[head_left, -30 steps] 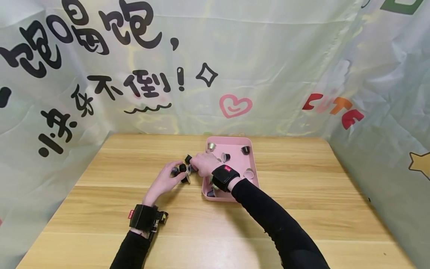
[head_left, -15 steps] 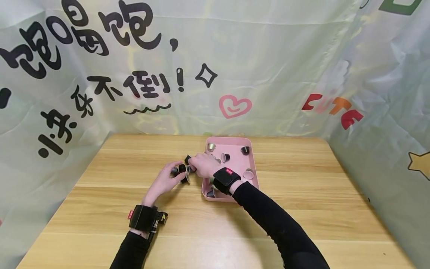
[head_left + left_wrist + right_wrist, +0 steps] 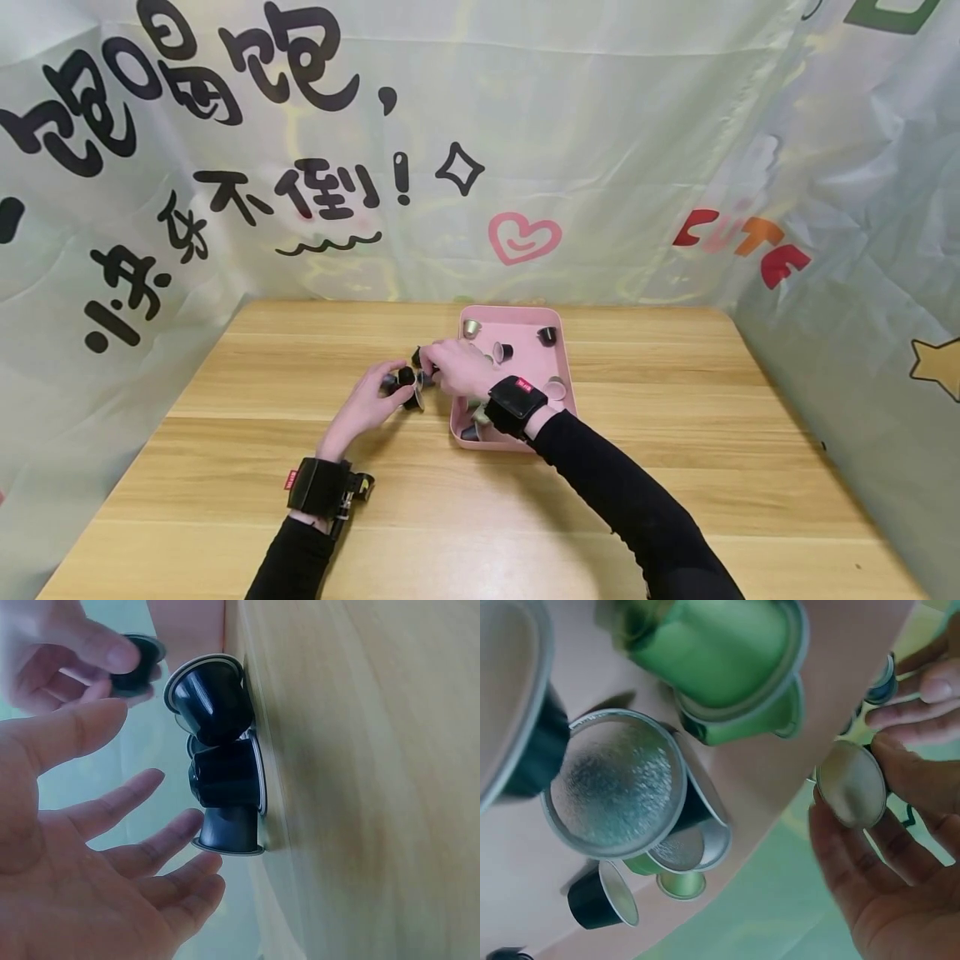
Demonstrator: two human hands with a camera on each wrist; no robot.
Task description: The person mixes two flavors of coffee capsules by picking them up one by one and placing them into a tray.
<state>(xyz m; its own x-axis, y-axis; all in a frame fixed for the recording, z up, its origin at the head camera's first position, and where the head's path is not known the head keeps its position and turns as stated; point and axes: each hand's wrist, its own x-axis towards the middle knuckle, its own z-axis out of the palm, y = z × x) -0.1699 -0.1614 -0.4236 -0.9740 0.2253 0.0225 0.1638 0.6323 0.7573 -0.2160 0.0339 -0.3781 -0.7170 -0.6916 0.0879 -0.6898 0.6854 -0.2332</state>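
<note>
My right hand [image 3: 459, 367] pinches a dark coffee capsule [image 3: 853, 784] between thumb and fingers, its pale lid showing in the right wrist view. It is over the left edge of a pink tray [image 3: 525, 313]. Just left of the tray, my left hand [image 3: 369, 402] is spread beside a small heap of dark capsules on the table. In the left wrist view its fingertips reach the lowest capsule [image 3: 229, 829]. Above that one, a black capsule [image 3: 225, 774] lies on its side, with another black capsule [image 3: 214, 697] tilted over it.
Inside the tray are several capsules, among them a green capsule [image 3: 727, 645], a foil-lidded capsule [image 3: 619, 784] and a black capsule [image 3: 547, 336] at the back right. The tray stands on a wooden table [image 3: 660, 450], with a printed cloth [image 3: 600, 150] hanging behind.
My right wrist and forearm have shifted slightly right and down while the fingers stay by the heap, now pinching a capsule. My left hand has barely moved.
</note>
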